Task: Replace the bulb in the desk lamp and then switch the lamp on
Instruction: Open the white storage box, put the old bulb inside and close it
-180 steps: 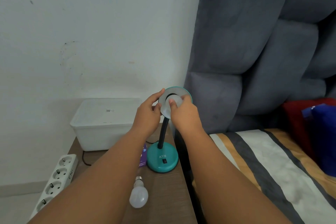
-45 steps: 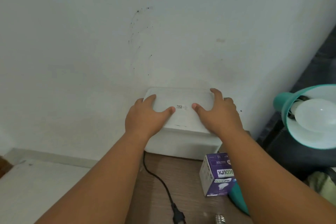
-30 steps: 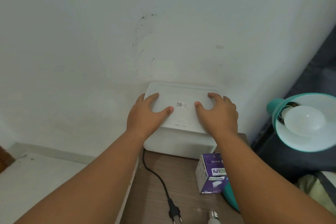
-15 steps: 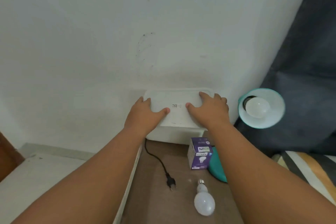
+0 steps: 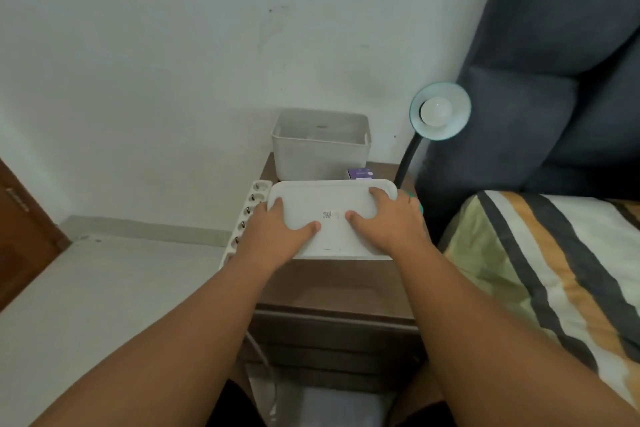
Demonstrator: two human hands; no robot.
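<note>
Gripping the white lid, both hands (thumbs on top)

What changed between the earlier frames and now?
Six seconds ago both hands were at the lamp head. They then gripped the lid on the white bin, and now the left hand and right hand hold it lifted off and pulled toward the person; the bin stands open. The bulb stays in the lamp shade, unlit.

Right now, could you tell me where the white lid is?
In the head view, the white lid is centre frame, held by the left hand and right hand in front of the open white bin.
</note>
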